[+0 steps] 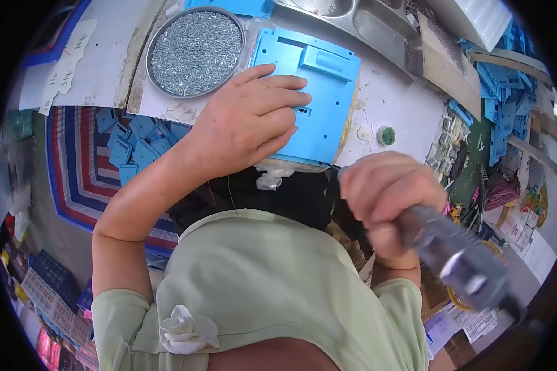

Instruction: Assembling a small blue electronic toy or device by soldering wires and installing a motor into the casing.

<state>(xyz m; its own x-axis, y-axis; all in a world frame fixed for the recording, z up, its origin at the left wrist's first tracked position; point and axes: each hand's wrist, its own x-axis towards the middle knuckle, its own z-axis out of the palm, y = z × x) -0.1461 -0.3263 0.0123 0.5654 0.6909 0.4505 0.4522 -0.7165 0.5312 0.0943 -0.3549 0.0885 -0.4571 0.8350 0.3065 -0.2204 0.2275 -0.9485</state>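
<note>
A light blue plastic casing (pixel 319 133) lies on the worktable, with a raised rectangular part near its far edge and small holes along its sides. My left hand (pixel 250 117) rests flat over the casing's left side, fingers stretched out to the right. In my right fist is a grey electric screwdriver (pixel 455 253), tilted, its body running back to the lower right and blurred by motion. My right hand (pixel 390 188) grips it near its front end. The screwdriver's tip is by the casing's near right corner; whether it touches a screw there I cannot tell.
A round metal pan (pixel 151 62) full of small screws stands left of the casing. A small green-topped round piece (pixel 385 135) sits to the right, and a metal tray (pixel 387 37) lies behind. A striped bag (pixel 74 167) holds several blue parts; more blue parts (pixel 504 99) pile up at right.
</note>
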